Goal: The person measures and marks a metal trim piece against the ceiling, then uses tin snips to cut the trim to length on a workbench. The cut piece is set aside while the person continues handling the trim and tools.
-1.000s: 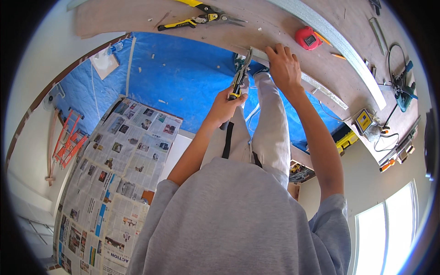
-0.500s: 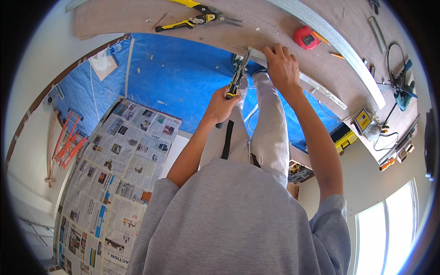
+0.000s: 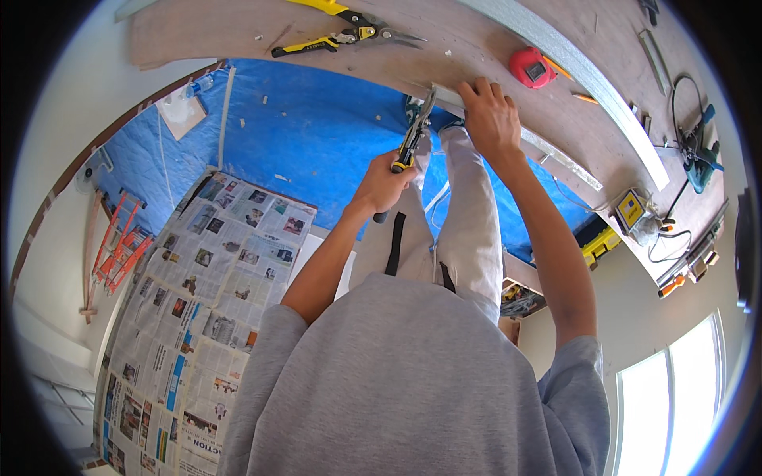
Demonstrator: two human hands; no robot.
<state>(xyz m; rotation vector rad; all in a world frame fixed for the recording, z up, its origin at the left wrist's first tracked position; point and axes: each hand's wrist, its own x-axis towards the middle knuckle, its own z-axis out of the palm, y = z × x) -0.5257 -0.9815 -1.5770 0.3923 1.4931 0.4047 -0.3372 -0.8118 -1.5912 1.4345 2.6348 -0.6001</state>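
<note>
My left hand (image 3: 381, 186) is closed around a plier-like hand tool (image 3: 409, 147) with silver jaws and black-and-yellow handles. Its jaws meet the left end of a thin metal profile (image 3: 559, 159) along the bench's near edge; whether they are closed on the metal cannot be made out. My right hand (image 3: 494, 119) grips that profile just right of the jaws, its fingers bent over the far side. Part of the profile is hidden beneath my right hand and forearm.
On the wooden bench (image 3: 476, 40) lie yellow-handled snips (image 3: 349, 33), a red tape measure (image 3: 532, 67), pencils and a long metal strip (image 3: 587, 67). Blue sheeting (image 3: 309, 119) covers the floor. A newspaper-covered surface (image 3: 198, 317) stands left, near an orange folded frame (image 3: 119, 246).
The view has shifted slightly. Both hands, the tool and the metal profile keep nearly the same positions relative to one another.
</note>
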